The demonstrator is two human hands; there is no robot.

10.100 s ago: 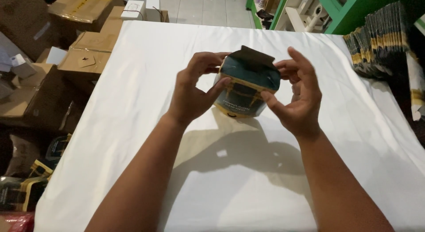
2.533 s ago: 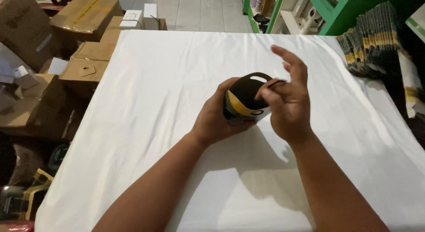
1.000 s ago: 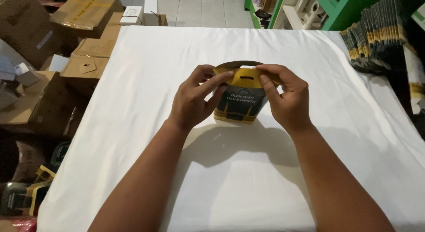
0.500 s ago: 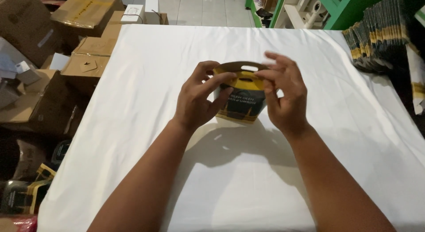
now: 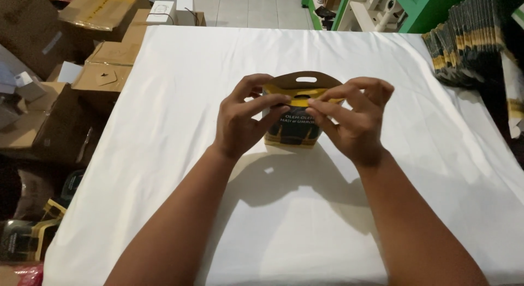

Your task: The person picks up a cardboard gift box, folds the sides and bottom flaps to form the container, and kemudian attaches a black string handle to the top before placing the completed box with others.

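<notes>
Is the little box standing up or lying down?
Standing up: the box sits upright on the white table, handle flap on top, between both hands.

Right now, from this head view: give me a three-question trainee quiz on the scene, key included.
1. True or false: both hands grip the small dark-and-yellow cardboard carry box near its top.
2. The box's brown handle flap is: A) torn off, B) standing up, C) hidden under a lid.
3. What lies at the table's right edge?

Key:
1. True: left hand, right hand.
2. B.
3. A stack of flat yellow-and-dark cardboard blanks on the white-covered table.
</notes>
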